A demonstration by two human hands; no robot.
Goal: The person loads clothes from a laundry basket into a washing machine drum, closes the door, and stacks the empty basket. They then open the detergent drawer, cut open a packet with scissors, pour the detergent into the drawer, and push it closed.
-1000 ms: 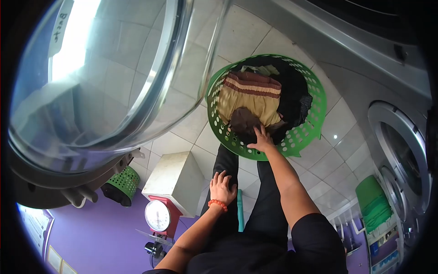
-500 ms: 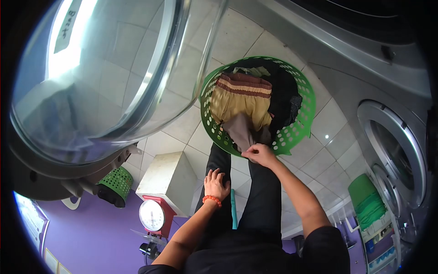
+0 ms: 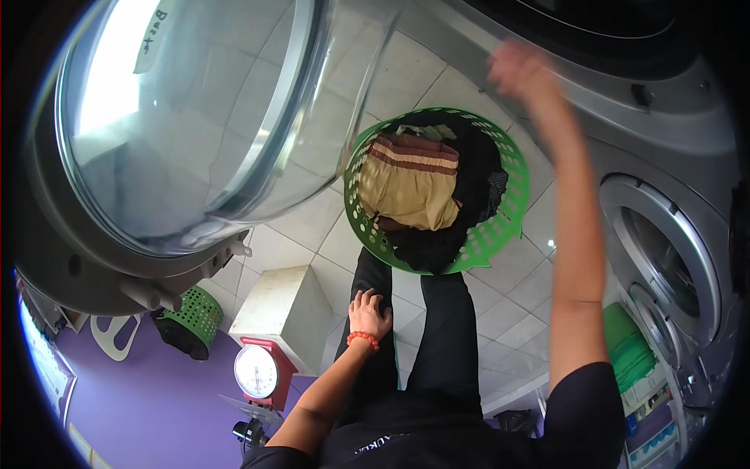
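Observation:
My left hand (image 3: 369, 313), with an orange bead bracelet at its wrist, lies on my left leg with the fingers apart. Up at the right, my right hand (image 3: 522, 72) is raised beside the rim of the dark opening of the front-load machine (image 3: 578, 86); motion smears its fingers and I cannot make out anything in them. Below and between stands the green perforated laundry basket (image 3: 512, 227) on the floor in front of my knees. Inside lie tan shorts (image 3: 410, 187) with a striped brown waistband and black clothes (image 3: 478, 168) around them.
A large open glass door (image 3: 234, 141) spreads over the upper left. Further machines line the right side, one showing a round door (image 3: 664, 250). At lower left are a red scale (image 3: 262, 371), a whitish box (image 3: 285, 313) and another green basket (image 3: 191, 316).
The greyish-brown cloth my right hand was gripping is gone from the basket. That hand has swung up and right to the machine's opening. My left hand stays on my leg.

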